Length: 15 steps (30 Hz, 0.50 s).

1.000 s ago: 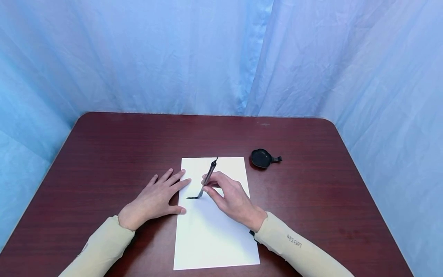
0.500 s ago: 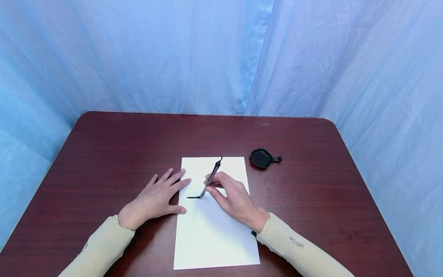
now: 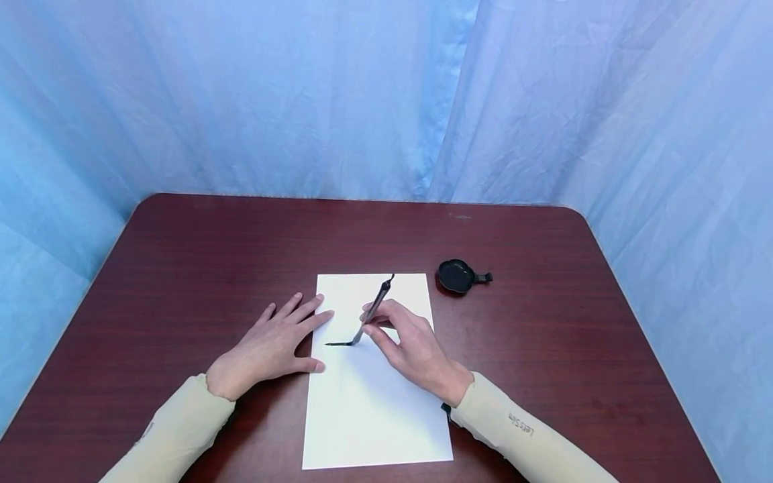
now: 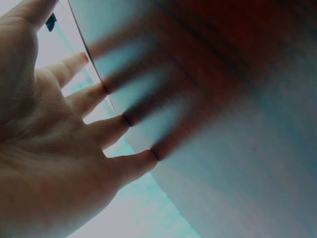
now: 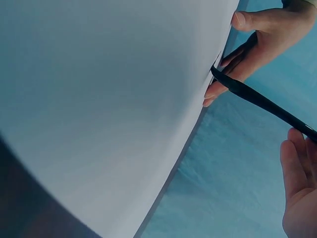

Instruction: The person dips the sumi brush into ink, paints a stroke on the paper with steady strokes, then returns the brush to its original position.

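My right hand (image 3: 417,345) pinches a dark ink brush (image 3: 377,302) between thumb and fingers, its handle leaning up and to the right. The brush's bent black tip (image 5: 218,74) meets the white sheet of paper (image 3: 374,416). From the tip a short black ink stroke (image 3: 337,344) runs left across the upper part of the sheet. My left hand (image 3: 268,345) lies with fingers spread over the paper's left edge, thumb and index fingertip on the sheet. In the left wrist view its fingertips (image 4: 141,156) rest on the table surface.
A small black flower-shaped ink dish (image 3: 455,276) with a short handle stands right of the paper's top corner. The dark red wooden table (image 3: 574,322) reaches back to light blue curtains (image 3: 302,100), which hang behind it and at both sides.
My right hand and the brush have moved slightly right, and the ink stroke has grown longer in that direction. My left hand and the paper have stayed in place.
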### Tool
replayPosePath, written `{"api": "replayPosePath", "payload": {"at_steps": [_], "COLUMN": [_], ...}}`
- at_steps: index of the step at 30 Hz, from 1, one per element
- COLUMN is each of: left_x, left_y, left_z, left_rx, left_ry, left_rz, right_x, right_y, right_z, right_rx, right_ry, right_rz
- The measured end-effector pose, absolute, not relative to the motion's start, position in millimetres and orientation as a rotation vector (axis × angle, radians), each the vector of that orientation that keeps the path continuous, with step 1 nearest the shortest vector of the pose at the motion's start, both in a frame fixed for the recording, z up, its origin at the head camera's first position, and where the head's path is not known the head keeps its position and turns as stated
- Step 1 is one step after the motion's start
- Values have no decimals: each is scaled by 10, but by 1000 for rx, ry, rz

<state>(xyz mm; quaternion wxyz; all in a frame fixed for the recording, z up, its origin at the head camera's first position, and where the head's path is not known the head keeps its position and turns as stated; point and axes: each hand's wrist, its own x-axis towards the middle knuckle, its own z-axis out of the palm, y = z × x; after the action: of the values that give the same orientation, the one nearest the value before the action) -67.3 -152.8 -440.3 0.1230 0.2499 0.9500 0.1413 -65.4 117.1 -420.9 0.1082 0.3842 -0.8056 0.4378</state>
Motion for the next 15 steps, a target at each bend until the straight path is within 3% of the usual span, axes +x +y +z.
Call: {"api": "replayPosePath", "payload": {"at_steps": [15], "left_x": [-673], "left_y": [-1512], "left_z": [-4394], "left_rx": [725], "left_ry": [2772], "left_rz": [399], "right_x": [-651], "right_y": [1220], "right_z": [-4210], "right_rx": [1116], "right_ry": [-2354], "right_rz": [1282]}}
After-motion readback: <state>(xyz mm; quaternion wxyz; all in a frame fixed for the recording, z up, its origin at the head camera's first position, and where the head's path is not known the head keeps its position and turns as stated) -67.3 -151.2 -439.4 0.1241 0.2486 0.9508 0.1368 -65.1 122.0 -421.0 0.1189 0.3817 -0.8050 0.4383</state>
